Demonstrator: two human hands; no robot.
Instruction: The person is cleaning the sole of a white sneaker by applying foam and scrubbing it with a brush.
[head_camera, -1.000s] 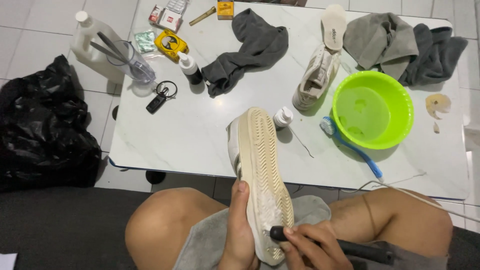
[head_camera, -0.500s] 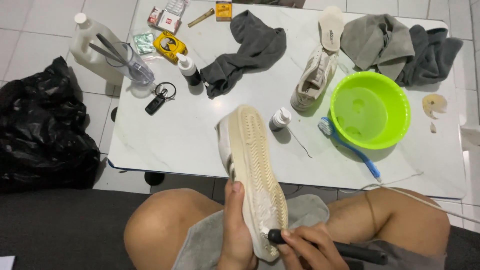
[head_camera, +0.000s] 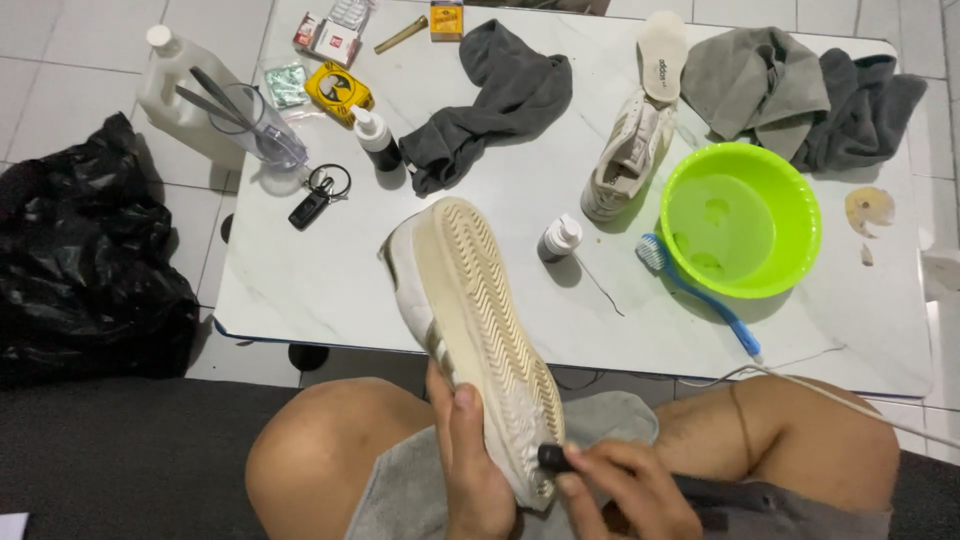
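Head view, seated person working over the lap. The left hand (head_camera: 470, 470) grips a pale sneaker (head_camera: 470, 320) by its heel end, fingers wrapped about the side and the thumb lying along the edge, so that the ribbed sole faces up and the toe points away over the near edge of the counter (head_camera: 300, 280); held this way the tread lies open to the tool. The right hand (head_camera: 625, 490) is closed around a dark handled tool (head_camera: 700, 490), its black tip (head_camera: 550, 458) touching the sole at the heel; what kind of tip it is cannot be told. A grey towel (head_camera: 610, 420) is spread across the thighs beneath the shoe, apparently to catch dirt. A thin pale cord (head_camera: 830, 395) crosses the right knee.

On the counter, within reach: a lime-green basin (head_camera: 740, 220) holding a little liquid, a blue-handled brush (head_camera: 695, 290) lying just beside its rim, a small white-capped bottle (head_camera: 558, 238), the second sneaker (head_camera: 625, 155) resting on its side with an insole (head_camera: 662, 50) above it, a dark grey cloth (head_camera: 500, 100), and a heap of grey cloths (head_camera: 800, 85) behind the basin. To the left stand a clear plastic jug (head_camera: 180, 95), a clear cup with tools (head_camera: 250, 125) and a key bunch (head_camera: 318, 195). A black plastic bag (head_camera: 85, 260) sits on the floor
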